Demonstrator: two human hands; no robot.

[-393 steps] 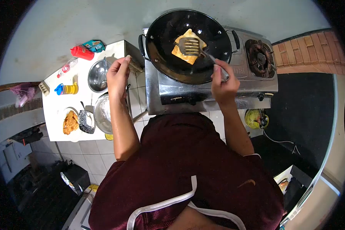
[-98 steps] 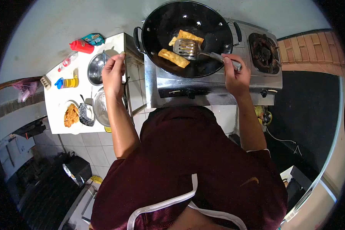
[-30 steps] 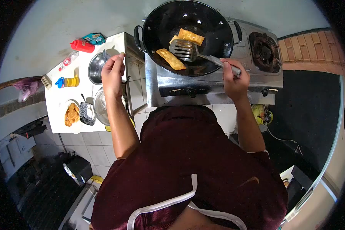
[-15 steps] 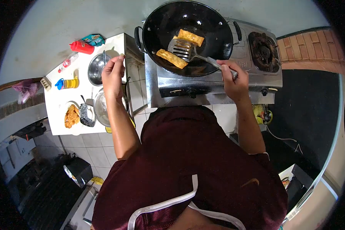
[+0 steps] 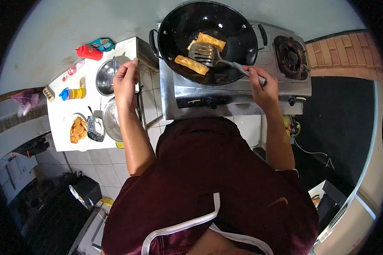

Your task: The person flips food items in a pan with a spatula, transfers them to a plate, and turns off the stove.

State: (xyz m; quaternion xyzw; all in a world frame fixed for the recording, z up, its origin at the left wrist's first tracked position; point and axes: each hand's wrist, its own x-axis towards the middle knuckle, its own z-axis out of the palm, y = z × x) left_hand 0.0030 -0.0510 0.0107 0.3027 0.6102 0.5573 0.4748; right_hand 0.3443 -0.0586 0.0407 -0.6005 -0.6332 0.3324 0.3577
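Observation:
My right hand point(image 5: 263, 87) is wrapped round the handle of a slotted metal spatula point(image 5: 227, 63). The spatula's head rests inside a black wok point(image 5: 239, 36), between golden fried rolls. One fried roll point(image 5: 211, 41) lies beyond the head and another fried roll point(image 5: 192, 65) lies on the near side. A bit more golden food, partly hidden, shows at the head's left edge. Left of the wok, my left hand point(image 5: 126, 80) is raised with its fingers curled and thumb pressed to the fingertips; nothing shows in it.
The wok stands on a steel gas stove point(image 5: 187, 91) with a second burner point(image 5: 292, 57) at right. On the white table point(image 5: 64, 114) are a metal bowl point(image 5: 104, 78), a red squeeze bottle point(image 5: 89, 53), a yellow bottle point(image 5: 75, 93) with a blue cap, and fried food point(image 5: 78, 131).
The spatula head has shifted slightly right and tilted in the wok, and my right hand moved slightly right with it. My left hand stays nearly still.

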